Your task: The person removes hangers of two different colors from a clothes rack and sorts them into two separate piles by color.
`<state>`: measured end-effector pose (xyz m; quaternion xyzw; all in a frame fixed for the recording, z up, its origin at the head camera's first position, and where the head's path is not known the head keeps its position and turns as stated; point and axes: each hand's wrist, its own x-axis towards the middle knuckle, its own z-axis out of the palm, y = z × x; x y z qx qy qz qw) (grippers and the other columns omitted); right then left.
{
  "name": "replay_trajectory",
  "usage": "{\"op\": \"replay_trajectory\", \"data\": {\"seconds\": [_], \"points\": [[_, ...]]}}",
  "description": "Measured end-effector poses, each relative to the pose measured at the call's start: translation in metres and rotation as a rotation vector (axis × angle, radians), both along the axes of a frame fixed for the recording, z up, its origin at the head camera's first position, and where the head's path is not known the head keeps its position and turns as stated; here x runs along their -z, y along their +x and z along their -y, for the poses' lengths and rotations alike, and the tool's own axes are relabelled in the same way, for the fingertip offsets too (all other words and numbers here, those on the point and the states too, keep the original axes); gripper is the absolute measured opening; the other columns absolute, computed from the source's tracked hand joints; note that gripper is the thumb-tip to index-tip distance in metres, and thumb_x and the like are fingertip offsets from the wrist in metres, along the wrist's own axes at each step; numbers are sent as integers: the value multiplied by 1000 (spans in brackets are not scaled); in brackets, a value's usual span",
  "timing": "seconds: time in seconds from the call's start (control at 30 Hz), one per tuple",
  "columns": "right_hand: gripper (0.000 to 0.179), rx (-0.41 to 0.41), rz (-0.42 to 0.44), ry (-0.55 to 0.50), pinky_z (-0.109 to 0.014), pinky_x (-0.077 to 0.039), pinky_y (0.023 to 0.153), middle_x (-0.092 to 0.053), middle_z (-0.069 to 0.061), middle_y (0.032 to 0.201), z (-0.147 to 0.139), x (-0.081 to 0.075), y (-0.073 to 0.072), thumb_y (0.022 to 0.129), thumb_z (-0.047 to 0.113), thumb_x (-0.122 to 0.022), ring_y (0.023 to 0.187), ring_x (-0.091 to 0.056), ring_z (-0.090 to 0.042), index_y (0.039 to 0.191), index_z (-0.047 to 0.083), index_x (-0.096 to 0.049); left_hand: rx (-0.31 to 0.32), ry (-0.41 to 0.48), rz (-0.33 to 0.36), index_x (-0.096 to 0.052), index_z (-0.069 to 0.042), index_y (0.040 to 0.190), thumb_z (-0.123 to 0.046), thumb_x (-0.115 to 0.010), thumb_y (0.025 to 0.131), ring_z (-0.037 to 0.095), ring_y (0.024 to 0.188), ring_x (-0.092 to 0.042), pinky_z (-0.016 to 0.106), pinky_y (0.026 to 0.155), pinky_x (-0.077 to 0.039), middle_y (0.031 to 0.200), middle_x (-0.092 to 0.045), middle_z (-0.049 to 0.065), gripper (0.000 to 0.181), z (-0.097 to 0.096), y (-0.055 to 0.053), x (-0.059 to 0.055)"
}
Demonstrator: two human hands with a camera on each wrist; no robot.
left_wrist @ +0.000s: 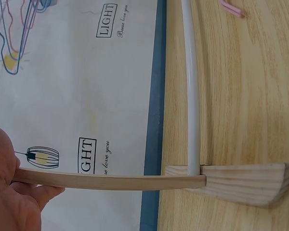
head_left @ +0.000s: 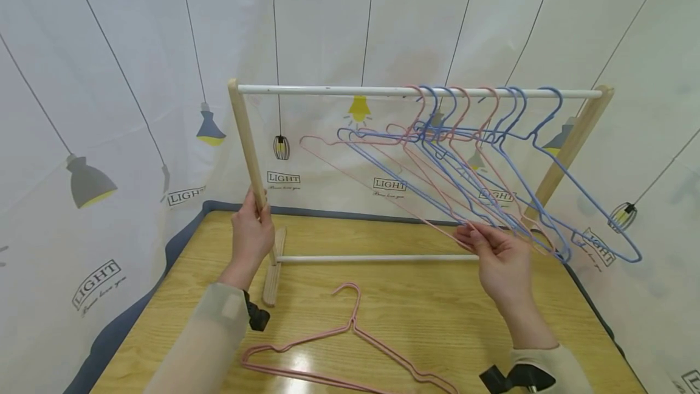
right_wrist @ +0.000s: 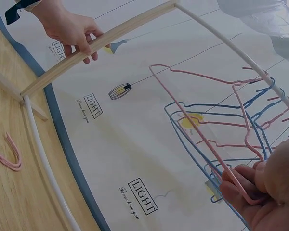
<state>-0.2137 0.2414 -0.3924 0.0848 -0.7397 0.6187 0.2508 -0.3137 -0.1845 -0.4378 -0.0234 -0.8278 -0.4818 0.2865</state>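
Observation:
My left hand [head_left: 251, 239] grips the left wooden post [head_left: 245, 138] of a rack partway up, fingers and thumb around it. My right hand [head_left: 505, 263] pinches the lower right corner of a pink hanger [right_wrist: 214, 153], whose hook is over the white top rail [head_left: 328, 90]. That hanger is leftmost of several pink and blue hangers on the rail's right half, and it slants away from the rail toward my hand. Behind it, the other hangers overlap, and a blue hanger [head_left: 581, 184] is at the far right.
Pink hangers [head_left: 353, 321] lie stacked on the wooden table [head_left: 180, 321] in front of the rack. A lower white bar [head_left: 377, 258] joins the posts near the table, and the left post stands on a wooden foot [left_wrist: 245, 185]. A printed cloth [head_left: 137, 230] surrounds the table.

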Motion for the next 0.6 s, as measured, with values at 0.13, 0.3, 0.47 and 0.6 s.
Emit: {"op": "replay_trajectory", "data": {"seconds": [0.13,0.3,0.47,0.6], "points": [[24,46,-35,-42,-30,-61,83,-77,-20,102,2,-2,-1,104,-12,-54,90,-78,-12,123,-18,-68,-3,-6,-2,-52,-6,152,0,-57,107,42,114,-70,55,87,-61,135,-66,27,45,0,0,0],[23,75,-95,-40,-30,-61,81,-77,-20,97,2,-6,-1,103,-14,-55,87,-78,-13,120,-18,-70,-5,-6,-4,-53,-6,150,2,-58,106,41,114,-70,55,87,-61,135,-66,27,44,0,-1,0],[22,102,-112,-5,-30,-61,81,-76,-24,98,3,-11,1,104,-13,-55,87,-78,-13,118,-17,-71,-4,0,9,-53,-7,151,0,-57,107,42,116,-69,56,89,-60,136,-65,26,45,-1,-1,0],[22,109,-129,29,-28,-61,81,-75,-28,101,4,-16,3,104,-11,-55,87,-78,-11,119,-14,-72,-7,0,10,-53,-7,150,-1,-57,107,42,114,-70,56,87,-60,134,-66,27,43,0,0,-1]]}}
